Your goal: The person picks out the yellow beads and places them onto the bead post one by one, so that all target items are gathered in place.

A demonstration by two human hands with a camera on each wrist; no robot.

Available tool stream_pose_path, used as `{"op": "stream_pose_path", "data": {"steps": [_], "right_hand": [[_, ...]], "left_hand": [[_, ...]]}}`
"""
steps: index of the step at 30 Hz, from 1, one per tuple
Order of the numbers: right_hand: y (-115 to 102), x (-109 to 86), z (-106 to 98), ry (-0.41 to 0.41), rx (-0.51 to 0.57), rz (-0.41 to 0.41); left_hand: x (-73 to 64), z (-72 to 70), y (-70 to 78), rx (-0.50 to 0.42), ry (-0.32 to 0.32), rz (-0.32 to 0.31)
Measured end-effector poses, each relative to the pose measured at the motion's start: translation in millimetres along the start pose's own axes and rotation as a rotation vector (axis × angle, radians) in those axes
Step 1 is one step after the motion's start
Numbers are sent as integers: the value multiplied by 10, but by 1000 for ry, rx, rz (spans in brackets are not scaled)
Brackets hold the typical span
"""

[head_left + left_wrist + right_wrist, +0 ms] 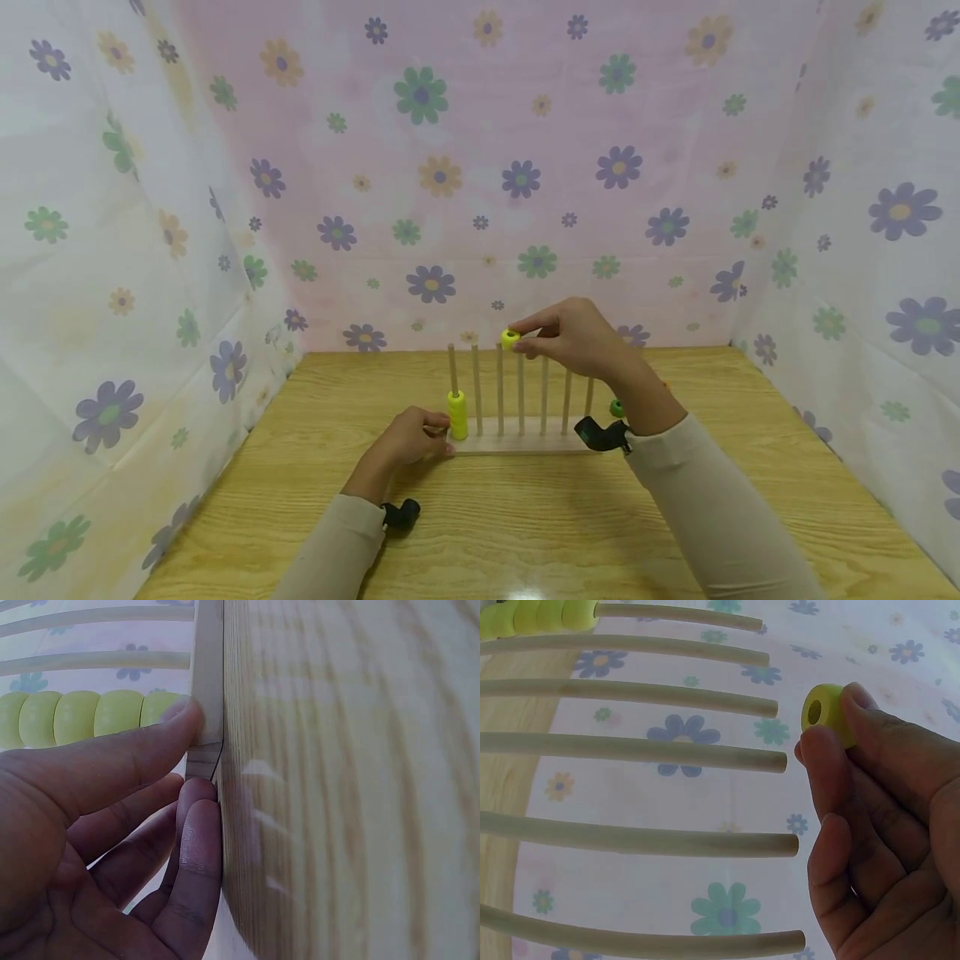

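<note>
A wooden peg rack (525, 447) stands on the table, its several upright pegs in a row. Yellow beads (457, 417) are stacked on its leftmost peg. My left hand (411, 435) holds the left end of the base, thumb (161, 739) along the front face and fingertips (201, 832) at the end, low against the tabletop. Up at peg-top height, my right hand (573, 337) pinches a yellow bead (510, 339) between thumb and fingers. In the right wrist view this bead (826, 712) shows its hole towards the pegs, beyond the tip of the third peg (705, 703).
A green bead (617, 408) lies right of the rack, partly behind the right wrist, with a bit of orange (667, 385) farther back. Black wrist cameras (600, 433) sit on both sleeves. Flowered cloth (480, 167) walls the table (337, 392) at the back and sides.
</note>
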State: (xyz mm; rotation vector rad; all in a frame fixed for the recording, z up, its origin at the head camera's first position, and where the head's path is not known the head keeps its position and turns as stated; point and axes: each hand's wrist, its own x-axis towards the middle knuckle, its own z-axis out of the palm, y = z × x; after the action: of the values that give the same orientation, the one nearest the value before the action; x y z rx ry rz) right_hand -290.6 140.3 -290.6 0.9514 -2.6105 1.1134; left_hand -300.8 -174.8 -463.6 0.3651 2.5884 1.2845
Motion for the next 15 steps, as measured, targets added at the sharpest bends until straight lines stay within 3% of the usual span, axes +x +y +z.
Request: {"op": "stream_pose_path", "data": {"steps": [15], "right_hand": [[-51, 104, 126, 20, -2, -2]], "left_hand": [[8, 4, -2, 2, 8, -14]]}}
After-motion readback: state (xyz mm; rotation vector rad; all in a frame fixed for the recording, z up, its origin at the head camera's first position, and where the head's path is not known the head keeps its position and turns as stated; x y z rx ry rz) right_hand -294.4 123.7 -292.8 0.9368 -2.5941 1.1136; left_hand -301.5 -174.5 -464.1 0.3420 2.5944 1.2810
